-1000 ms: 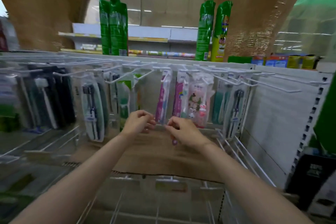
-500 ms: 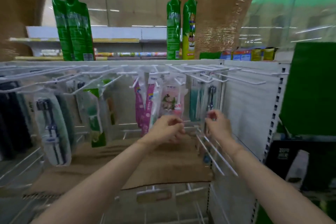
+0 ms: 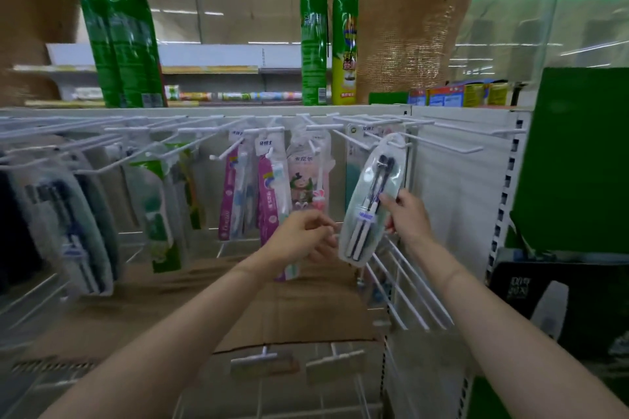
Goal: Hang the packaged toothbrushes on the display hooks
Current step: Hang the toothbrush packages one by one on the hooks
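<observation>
Now the right hand (image 3: 406,214) has lifted a toothbrush pack (image 3: 372,196) — pinching its edge. Left hand (image 3: 303,236) is curled, empty. Next — slide the pack's hole onto the hook (image 3: 446,145).

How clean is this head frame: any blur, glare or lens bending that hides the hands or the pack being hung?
Head view: motion blur smears the left-side packs; wide-angle bending bows the shelf edge; the two-brush pack and right hand stay readable; left hand slightly soft; mild sheen on plastic.

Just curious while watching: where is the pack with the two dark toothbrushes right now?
Right of centre, the toothbrush pack hangs tilted in the right hand, just right of the cartoon pack.
</observation>
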Motion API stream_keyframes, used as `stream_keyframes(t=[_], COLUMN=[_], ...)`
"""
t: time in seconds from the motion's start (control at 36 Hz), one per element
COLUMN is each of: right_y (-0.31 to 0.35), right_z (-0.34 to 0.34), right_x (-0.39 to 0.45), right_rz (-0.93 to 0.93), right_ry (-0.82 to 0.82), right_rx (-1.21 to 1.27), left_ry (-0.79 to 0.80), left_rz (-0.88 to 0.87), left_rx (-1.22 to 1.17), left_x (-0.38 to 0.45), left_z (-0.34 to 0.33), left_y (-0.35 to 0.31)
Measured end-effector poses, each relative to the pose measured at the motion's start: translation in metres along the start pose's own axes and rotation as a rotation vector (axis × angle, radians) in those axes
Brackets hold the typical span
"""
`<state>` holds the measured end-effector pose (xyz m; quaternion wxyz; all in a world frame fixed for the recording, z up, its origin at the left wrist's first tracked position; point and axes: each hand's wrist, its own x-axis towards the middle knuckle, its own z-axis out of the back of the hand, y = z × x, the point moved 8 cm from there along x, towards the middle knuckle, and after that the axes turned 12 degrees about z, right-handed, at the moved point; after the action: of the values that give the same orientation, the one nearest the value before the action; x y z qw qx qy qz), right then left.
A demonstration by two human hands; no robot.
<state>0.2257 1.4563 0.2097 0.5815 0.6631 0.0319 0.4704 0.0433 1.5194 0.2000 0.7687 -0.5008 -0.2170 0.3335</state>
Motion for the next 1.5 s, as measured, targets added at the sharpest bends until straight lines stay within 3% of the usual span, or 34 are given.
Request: stream_keyframes(t=[0.11,0.28,0.36,0.58,0.72,0.81,0.97,1.06,1.19,1.36,1.5], right_y=[0.005,0.029,0.043,0.079,0.104,0.114,0.118,0.12,0.135,0.146,0.149], right_z=[-0.005,0.003,0.004,-0.062,-0.121,-0.157,-0.214,-0.246,-0.285,-0.326,-0.352], right_x=[-0.027,-0.059,-0.073,-0.105,-0.116,-0.123,-0.135,-0.147,-0.161,-0.166,-0.15], right_rz=[0.023,0.124,0.185,0.205,0.235,0.238,0.286,0.266,0.256,0.127,0.17], right_ry=[0.021,-0.119,-0.106,0.22,0.304,0.328,0.379,0.455,0.485,0.467,0.394], right_rx=[0.209,0.376,0.296,0.004,0.015,0.07,-0.032,-0.02,0.037,0.12,-0.026], left_ry=[-0.001,-0.072,-0.061,-0.203,-0.281,-0.25,-0.221,-0.226,-0.242,-0.301,-0.349], left_rz=[0.0,-0.019,-0.034,-0.054,0.009,-0.009,-0.071,-0.112,-0.144,-0.033,-0.019], left_rx=[-0.031,-0.099,-0.119,-0.149,-0.266,-0.35,-0.185,-0.223,-0.3,-0.395,-0.434], left_x=[-0.006,-0.016,-0.023,-0.047,-0.079,-0.097,-0.13,-0.143,-0.163,-0.179,-0.191], left_z=[0.003,0.019,0.025,0.058,0.103,0.131,0.17,0.188,0.222,0.271,0.306], left_y=[0.005,0.017,0.022,0.025,0.042,0.053,0.082,0.095,0.111,0.143,0.16])
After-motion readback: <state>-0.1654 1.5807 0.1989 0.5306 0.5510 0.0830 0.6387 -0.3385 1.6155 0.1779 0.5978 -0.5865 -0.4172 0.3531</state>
